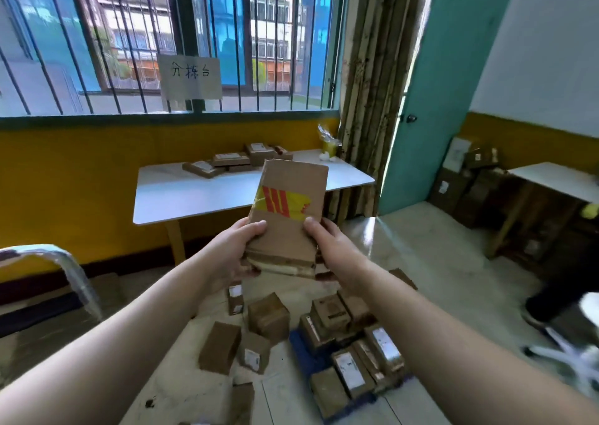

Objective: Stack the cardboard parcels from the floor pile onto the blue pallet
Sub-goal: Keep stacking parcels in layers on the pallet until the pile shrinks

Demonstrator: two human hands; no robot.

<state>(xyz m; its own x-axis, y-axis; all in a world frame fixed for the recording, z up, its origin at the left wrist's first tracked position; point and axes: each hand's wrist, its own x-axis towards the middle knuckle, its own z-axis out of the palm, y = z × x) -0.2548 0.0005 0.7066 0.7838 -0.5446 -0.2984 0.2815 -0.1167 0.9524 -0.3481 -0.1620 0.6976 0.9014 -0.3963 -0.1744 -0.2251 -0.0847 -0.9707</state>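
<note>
Brown cardboard parcel (288, 210), taped yellow and red, is held up at centre, its lower end gripped by the left hand (238, 253) and right hand (327, 246), thumbs on its face. Below it, a floor pile (256, 330) is scattered near left. The blue pallet (301, 350), near right, is loaded with boxes. A white table (201, 194) is seen beyond.

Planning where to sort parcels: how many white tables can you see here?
2. One white table stands under the window, with parcels on its far side. The second table is at the right, cut off by the frame edge. Others may be out of view.
</note>
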